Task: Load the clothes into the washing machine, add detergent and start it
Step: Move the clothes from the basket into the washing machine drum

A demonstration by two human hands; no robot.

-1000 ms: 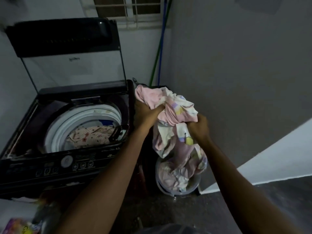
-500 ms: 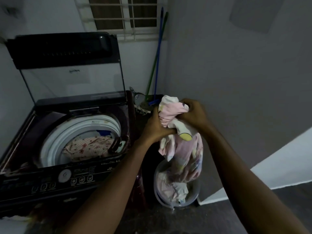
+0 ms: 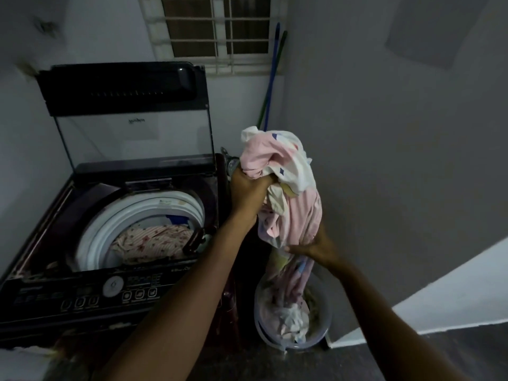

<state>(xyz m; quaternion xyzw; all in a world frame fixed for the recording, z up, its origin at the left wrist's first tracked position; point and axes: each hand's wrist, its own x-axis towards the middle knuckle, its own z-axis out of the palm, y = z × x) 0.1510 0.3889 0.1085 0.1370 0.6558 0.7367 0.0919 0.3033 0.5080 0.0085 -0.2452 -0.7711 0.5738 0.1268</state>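
A long pink and white patterned cloth (image 3: 291, 204) hangs from my hands beside the washing machine (image 3: 110, 298). My left hand (image 3: 248, 188) grips its bunched upper part, just right of the machine's top. Lower down, my right hand (image 3: 316, 247) holds the cloth's middle. The cloth's tail reaches down into a round plastic basket (image 3: 264, 331) on the floor, which holds more laundry. The machine's lid (image 3: 123, 105) stands upright, and a floral garment (image 3: 154, 243) lies inside the white drum (image 3: 110, 229).
Blue and green broom handles (image 3: 270, 86) lean in the corner behind the cloth. A barred window (image 3: 220, 28) is above the machine. A grey wall runs along the right, with a white ledge (image 3: 453, 298) low down. The control panel (image 3: 123, 292) faces me.
My right hand let go of the top of the cloth and moved down to grip its middle. My left hand lifted the bunched top higher.
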